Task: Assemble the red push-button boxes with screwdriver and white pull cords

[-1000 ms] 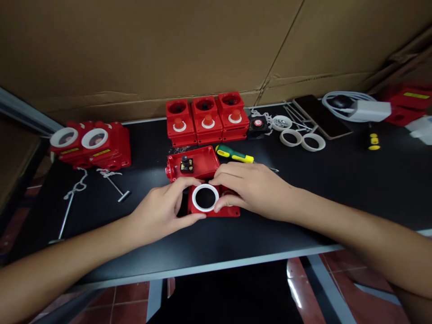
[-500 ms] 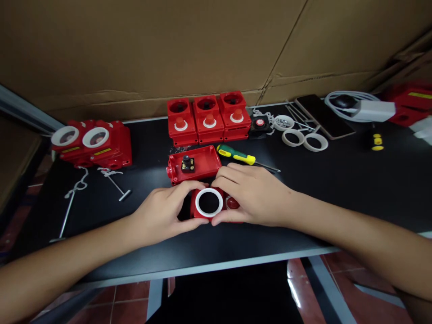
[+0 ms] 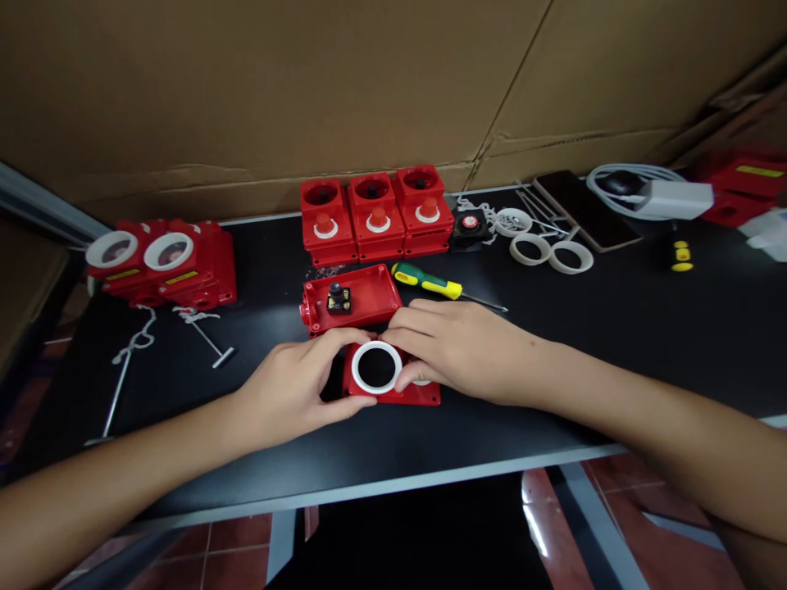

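Observation:
A red box cover (image 3: 411,395) lies flat on the black table (image 3: 615,344) in front of me, with a white ring (image 3: 376,367) set in its round opening. My left hand (image 3: 295,389) grips the cover's left side, thumb and forefinger curled around the ring. My right hand (image 3: 467,344) rests over the cover's right part, its fingertips on the ring's right edge. Just behind lies an open red box base (image 3: 352,298) with a small black switch inside.
Three red button boxes (image 3: 376,215) stand in a row behind. A green-yellow screwdriver (image 3: 430,283) lies beside the base. Two ringed red boxes (image 3: 163,260) sit at left with white strings and pins. Loose white rings (image 3: 553,252), a phone (image 3: 587,210) and a charger (image 3: 673,199) lie right.
Both hands stay on the cover and ring. The right fingers have shifted slightly around the ring, and the cover has settled flat again after a slight turn.

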Available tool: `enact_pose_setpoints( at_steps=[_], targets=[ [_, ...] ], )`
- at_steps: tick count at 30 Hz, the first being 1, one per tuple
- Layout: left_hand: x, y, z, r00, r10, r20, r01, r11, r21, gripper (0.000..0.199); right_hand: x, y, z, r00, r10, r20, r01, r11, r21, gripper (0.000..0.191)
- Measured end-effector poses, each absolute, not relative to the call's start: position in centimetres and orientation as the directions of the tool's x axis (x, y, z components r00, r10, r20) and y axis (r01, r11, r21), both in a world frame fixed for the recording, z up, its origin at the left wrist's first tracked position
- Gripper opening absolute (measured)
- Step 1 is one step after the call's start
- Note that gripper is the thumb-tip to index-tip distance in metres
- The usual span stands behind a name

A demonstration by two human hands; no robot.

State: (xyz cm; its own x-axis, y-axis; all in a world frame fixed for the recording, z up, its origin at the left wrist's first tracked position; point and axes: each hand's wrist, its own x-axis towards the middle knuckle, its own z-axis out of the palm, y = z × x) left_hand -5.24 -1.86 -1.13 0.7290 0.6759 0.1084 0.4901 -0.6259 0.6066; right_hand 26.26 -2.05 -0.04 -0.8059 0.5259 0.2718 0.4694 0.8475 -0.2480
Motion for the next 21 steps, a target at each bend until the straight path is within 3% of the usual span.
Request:
enact_pose_setpoints(
  at_steps=[5, 8, 12, 21],
  targets=[
    [-5.31, -1.95, -0.97, 0.730, 0.675, 0.109, 0.495, -0.632, 0.596, 0.048, 26.56, -2.11, 0.68, -0.823, 0.513, 0.244, 0.460, 0.854, -0.243, 0.047],
    [-5.22, -1.96, -1.04, 0.738, 0.660, 0.138, 0.478, -0.656, 0.584, 0.048, 26.46, -2.34, 0.87, -0.802, 0.551, 0.230, 0.474, 0.822, -0.316, 0.051],
    [-5.18, -1.97, -1.20, 0.744, 0.650, 0.152, 0.470, -0.672, 0.572, 0.047, 26.01, -2.58, 0.42, -0.769, 0.560, 0.309, 0.498, 0.827, -0.259, 0.060],
    [-5.37, -2.15, -1.39, 0.736, 0.662, 0.141, 0.482, -0.659, 0.578, 0.052, 25.84, -2.60, 0.09, -0.762, 0.526, 0.378, 0.469, 0.850, -0.239, 0.039]
  ],
)
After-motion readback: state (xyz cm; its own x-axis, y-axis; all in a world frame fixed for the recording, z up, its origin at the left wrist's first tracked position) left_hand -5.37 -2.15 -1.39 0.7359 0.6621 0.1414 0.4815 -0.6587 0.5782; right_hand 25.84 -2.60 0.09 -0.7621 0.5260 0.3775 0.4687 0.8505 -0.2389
